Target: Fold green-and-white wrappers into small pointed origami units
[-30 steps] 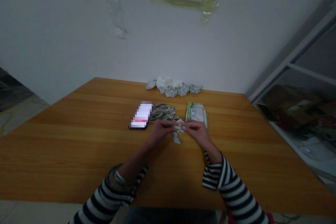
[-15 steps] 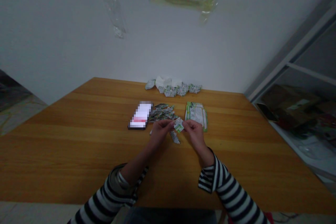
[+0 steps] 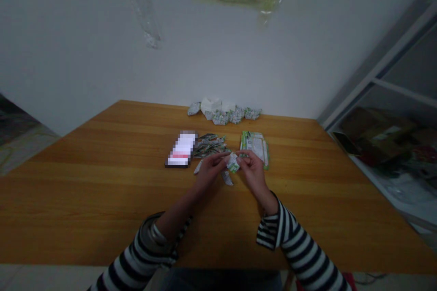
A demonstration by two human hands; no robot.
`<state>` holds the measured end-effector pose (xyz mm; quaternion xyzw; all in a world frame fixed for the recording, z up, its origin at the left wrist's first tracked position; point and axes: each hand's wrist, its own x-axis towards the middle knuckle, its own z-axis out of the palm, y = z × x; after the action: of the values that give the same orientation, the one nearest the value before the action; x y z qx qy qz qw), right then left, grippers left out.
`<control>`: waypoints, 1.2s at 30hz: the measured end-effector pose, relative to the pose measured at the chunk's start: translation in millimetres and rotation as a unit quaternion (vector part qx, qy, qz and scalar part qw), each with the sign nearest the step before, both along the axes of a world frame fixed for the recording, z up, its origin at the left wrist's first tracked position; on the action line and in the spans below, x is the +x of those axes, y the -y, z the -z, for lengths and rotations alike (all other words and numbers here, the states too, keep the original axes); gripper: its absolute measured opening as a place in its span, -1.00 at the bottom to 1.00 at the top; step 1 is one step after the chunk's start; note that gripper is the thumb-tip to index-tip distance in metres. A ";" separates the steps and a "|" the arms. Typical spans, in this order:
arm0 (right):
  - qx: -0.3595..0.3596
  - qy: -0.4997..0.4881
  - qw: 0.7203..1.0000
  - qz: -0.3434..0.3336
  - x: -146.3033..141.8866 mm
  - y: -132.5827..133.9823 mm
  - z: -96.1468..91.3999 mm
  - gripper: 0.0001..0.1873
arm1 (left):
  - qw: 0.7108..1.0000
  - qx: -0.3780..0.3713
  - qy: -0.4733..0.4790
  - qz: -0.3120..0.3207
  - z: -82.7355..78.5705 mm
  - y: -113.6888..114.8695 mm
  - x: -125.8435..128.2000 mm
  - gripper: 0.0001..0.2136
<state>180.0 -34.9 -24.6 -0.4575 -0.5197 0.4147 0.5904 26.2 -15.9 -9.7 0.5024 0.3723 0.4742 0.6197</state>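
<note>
While the person works over the wooden tabletop (image 3: 102, 200), a small folded paper piece (image 3: 232, 162) is held up just clear of it, between the two hands. The left hand (image 3: 210, 173) and the right hand (image 3: 253, 175) both have a closed grip on it, pinching it from either side. Taking that piece as the centre, a heap of folded paper strips (image 3: 210, 145) lies at 10 o'clock, and a phone (image 3: 180, 149) with a blurred screen lies further off at 9 o'clock. A flat green-edged wrapper (image 3: 254, 148) lies at 2 o'clock, just behind the right hand. One loose paper strip (image 3: 227, 178) lies at 6 o'clock, and another (image 3: 197, 167) touches the left hand's outer side at 9 o'clock. A row of folded paper pieces (image 3: 223, 114) runs along the far edge at 12 o'clock.
</note>
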 end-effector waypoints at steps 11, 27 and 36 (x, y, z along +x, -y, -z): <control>0.008 0.014 0.992 -0.123 5.1 1.4 -5.6 -0.56 | 0.999 -0.021 -0.009 -0.026 3.9 -7.1 -11.5 -0.64; -0.026 -0.026 0.998 -0.052 -1.0 5.1 -5.2 -0.71 | 0.996 0.054 -0.069 -0.032 10.6 -2.8 -0.9 -0.64; 0.016 -0.006 0.996 -0.082 -4.0 9.1 -10.9 -0.60 | 0.972 0.169 -0.161 0.026 -5.4 8.0 1.4 -0.79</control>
<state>176.0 -44.0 -13.6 -0.4013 -0.5585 0.4566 0.5645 27.7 -23.9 -4.3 0.6792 0.3680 0.4272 0.4699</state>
